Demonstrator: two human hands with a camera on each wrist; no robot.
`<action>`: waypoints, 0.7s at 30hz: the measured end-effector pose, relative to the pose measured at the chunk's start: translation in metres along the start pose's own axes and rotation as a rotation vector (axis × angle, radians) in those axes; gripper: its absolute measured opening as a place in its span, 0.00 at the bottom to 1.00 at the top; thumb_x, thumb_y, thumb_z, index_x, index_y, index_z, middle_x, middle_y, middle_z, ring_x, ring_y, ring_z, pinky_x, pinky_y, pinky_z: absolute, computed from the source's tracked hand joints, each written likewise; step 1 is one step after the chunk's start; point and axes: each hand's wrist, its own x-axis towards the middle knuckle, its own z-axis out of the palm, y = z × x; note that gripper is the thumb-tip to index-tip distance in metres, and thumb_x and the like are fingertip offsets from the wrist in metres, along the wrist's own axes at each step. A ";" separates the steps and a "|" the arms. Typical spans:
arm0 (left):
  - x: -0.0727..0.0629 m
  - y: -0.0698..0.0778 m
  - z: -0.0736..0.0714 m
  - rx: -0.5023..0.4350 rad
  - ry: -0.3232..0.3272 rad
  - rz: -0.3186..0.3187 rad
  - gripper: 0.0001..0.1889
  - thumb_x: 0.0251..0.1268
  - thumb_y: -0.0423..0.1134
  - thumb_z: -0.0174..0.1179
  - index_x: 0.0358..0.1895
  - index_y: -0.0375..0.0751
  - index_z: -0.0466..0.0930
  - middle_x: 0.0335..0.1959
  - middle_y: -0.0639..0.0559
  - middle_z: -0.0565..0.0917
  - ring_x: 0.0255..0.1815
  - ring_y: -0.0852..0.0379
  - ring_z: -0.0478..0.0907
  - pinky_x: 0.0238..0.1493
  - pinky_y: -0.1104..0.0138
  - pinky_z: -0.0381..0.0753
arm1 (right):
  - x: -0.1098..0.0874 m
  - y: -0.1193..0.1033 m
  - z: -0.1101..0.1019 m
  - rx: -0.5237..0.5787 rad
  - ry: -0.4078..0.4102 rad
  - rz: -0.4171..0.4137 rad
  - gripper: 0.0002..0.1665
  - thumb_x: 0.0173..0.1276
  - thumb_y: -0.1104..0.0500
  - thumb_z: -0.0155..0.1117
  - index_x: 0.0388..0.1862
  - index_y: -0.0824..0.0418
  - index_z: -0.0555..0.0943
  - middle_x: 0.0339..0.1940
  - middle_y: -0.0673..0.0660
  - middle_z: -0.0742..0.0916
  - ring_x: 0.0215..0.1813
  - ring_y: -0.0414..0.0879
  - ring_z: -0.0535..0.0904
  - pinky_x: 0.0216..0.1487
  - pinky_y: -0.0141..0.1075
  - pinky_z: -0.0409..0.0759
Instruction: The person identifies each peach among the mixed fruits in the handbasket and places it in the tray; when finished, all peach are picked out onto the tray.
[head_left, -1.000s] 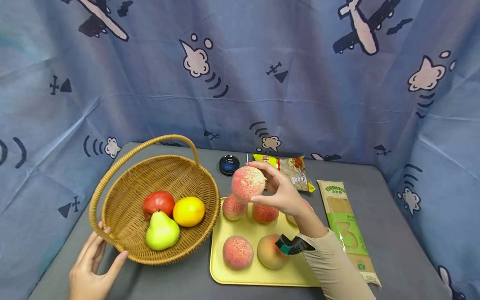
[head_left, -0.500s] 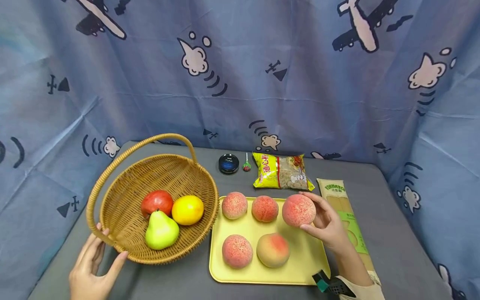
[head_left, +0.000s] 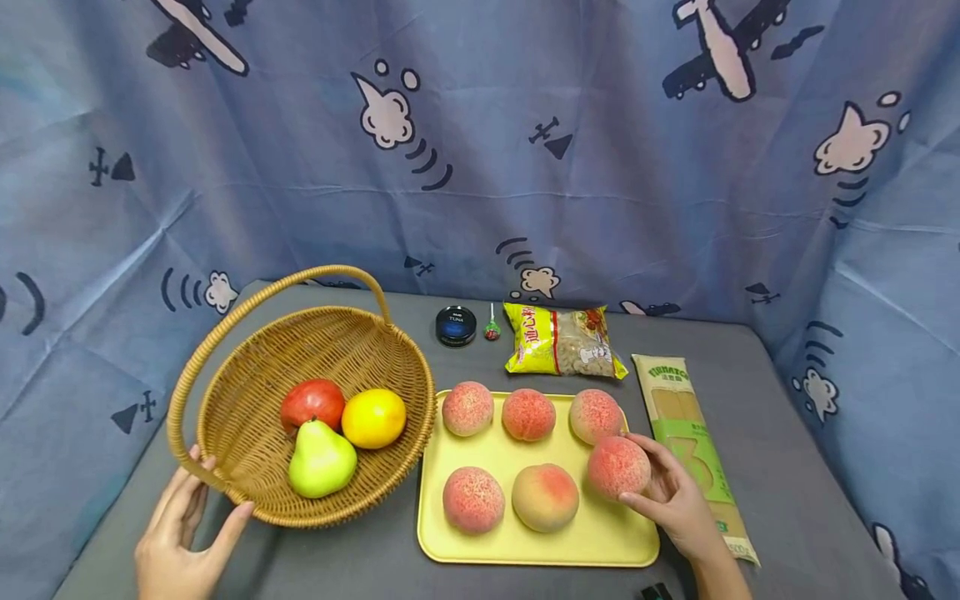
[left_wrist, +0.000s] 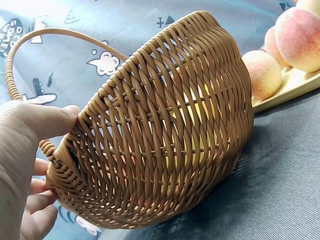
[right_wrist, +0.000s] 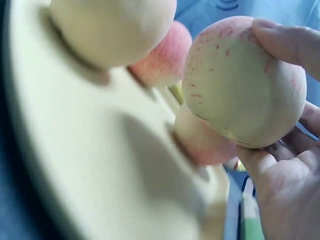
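My right hand (head_left: 678,500) grips a pink peach (head_left: 618,467) between thumb and fingers over the right side of the yellow tray (head_left: 510,546). In the right wrist view the peach (right_wrist: 245,82) is raised off the tray, whose surface bears a shadow. Several other peaches sit on the tray in two rows, one of them (head_left: 596,415) just behind the held one. At the left, my left hand (head_left: 183,529) holds the rim of a wicker basket (head_left: 255,392) by the handle's base, thumb on the near side. Inside lie a red apple (head_left: 312,404), a green pear (head_left: 322,460) and a yellow lemon-like fruit (head_left: 373,418).
Behind the tray are a black tuna can (head_left: 456,326), a small lollipop (head_left: 492,325) and a yellow bag of dry food (head_left: 564,342). A long green-and-tan noodle pack (head_left: 693,450) lies to the right. A blue printed curtain (head_left: 480,167) surrounds the grey table (head_left: 360,558).
My right hand has carried the peach from near the basket's right side across the tray, rightward, then toward me. My left hand has stayed on the basket.
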 end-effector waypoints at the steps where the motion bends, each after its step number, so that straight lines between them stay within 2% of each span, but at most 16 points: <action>1: 0.000 0.000 0.000 0.000 -0.001 0.000 0.39 0.38 0.13 0.69 0.62 0.33 0.72 0.66 0.45 0.71 0.65 0.69 0.69 0.60 0.85 0.69 | -0.002 0.002 0.000 -0.003 -0.003 0.005 0.43 0.56 0.83 0.58 0.68 0.80 0.52 0.66 0.55 0.70 0.65 0.35 0.69 0.61 0.23 0.76; 8: 0.001 0.002 -0.001 -0.005 -0.003 0.002 0.39 0.38 0.13 0.68 0.62 0.32 0.72 0.66 0.44 0.70 0.65 0.68 0.69 0.60 0.85 0.69 | -0.011 0.014 -0.003 -0.079 -0.006 0.075 0.42 0.56 0.81 0.61 0.68 0.79 0.55 0.66 0.48 0.72 0.65 0.31 0.69 0.61 0.19 0.74; 16: 0.000 0.004 -0.001 -0.011 -0.006 -0.001 0.39 0.38 0.11 0.67 0.62 0.30 0.71 0.67 0.43 0.69 0.66 0.67 0.68 0.61 0.84 0.69 | -0.013 0.016 -0.004 -0.068 -0.047 0.085 0.42 0.57 0.81 0.60 0.68 0.79 0.54 0.65 0.50 0.73 0.64 0.33 0.71 0.61 0.21 0.75; 21: 0.000 0.004 0.000 -0.007 -0.003 -0.003 0.38 0.38 0.12 0.68 0.62 0.31 0.72 0.67 0.44 0.70 0.65 0.69 0.68 0.60 0.85 0.69 | -0.015 0.013 -0.006 -0.127 -0.081 0.148 0.40 0.61 0.77 0.60 0.70 0.74 0.54 0.65 0.48 0.71 0.65 0.29 0.68 0.62 0.18 0.71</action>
